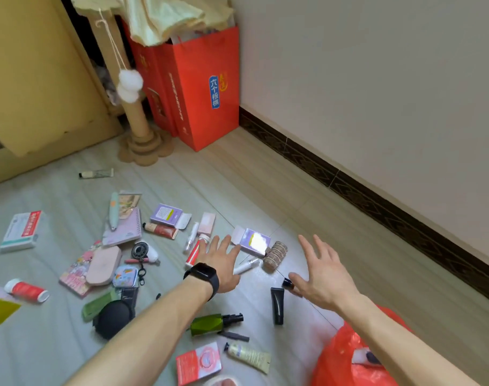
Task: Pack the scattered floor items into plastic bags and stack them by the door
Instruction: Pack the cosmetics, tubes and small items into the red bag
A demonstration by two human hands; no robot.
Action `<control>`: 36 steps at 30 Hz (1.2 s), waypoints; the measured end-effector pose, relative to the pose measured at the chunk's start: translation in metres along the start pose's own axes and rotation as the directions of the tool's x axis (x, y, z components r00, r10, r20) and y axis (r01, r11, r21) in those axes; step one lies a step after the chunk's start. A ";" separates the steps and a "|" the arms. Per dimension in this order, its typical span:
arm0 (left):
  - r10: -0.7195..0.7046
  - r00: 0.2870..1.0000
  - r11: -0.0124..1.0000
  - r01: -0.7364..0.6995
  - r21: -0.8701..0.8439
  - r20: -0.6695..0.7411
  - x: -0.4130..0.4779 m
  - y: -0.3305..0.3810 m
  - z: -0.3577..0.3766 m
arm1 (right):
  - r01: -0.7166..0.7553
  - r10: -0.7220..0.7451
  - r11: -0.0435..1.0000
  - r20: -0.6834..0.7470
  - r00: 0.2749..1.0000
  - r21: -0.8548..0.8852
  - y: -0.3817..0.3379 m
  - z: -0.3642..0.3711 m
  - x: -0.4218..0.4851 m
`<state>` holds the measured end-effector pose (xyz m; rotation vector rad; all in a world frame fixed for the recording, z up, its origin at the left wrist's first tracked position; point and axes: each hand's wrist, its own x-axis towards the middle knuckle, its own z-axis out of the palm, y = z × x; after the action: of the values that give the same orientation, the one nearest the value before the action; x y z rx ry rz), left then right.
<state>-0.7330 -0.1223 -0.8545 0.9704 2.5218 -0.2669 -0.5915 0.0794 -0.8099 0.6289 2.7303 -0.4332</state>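
both arms reach forward over the littered floor (307, 218). the left hand (221, 263), with a black watch (203, 275) on its wrist, has its fingers spread wide and holds nothing; its fingertips hover just beside a purple box (253, 240) whose top glares white, so its print cannot be read. the right hand (325, 274) is likewise splayed and empty, hanging above a small dark bottle cap (287, 282) and near a black tube (277, 305). a stack of round beige compacts (275, 254) lies between the two hands, touching the purple box. the clearest writing is on the red paper gift bag (207, 90) standing in the corner against the wall: a blue vertical label reads 六个核桃 in white, beside a gold round emblem; pale yellow cloth (165, 15) spills from its top. a second purple box (166, 214) with an open flap carries a white panel of text too small to read, and a white medicine box (22, 229) at left bears a red band with illegible white characters. a red plastic bag (349, 355) sits low at right under the right forearm, its mouth open, with a white object with a dark end inside. nearby lie a green pump bottle (212, 324), a cream tube (249, 355) and a red and pink packet (198, 363).
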 end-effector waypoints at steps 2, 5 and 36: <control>0.017 0.999 0.999 -0.015 -0.039 0.049 0.022 0.011 0.020 | -0.067 0.068 0.998 0.071 0.995 -0.019 0.003 0.029 0.022; 0.025 0.996 0.994 -0.016 -0.107 0.081 0.058 0.027 0.048 | -0.162 0.165 0.986 0.166 0.972 -0.031 0.002 0.076 0.046; 0.551 0.737 0.604 -0.676 -0.421 -0.392 -0.044 0.187 -0.058 | -0.193 0.557 0.688 -0.339 0.758 0.699 0.079 0.064 -0.177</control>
<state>-0.5959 0.0089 -0.7880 1.5931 2.0398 0.7784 -0.3893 0.0588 -0.8220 1.7207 2.7500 -1.2550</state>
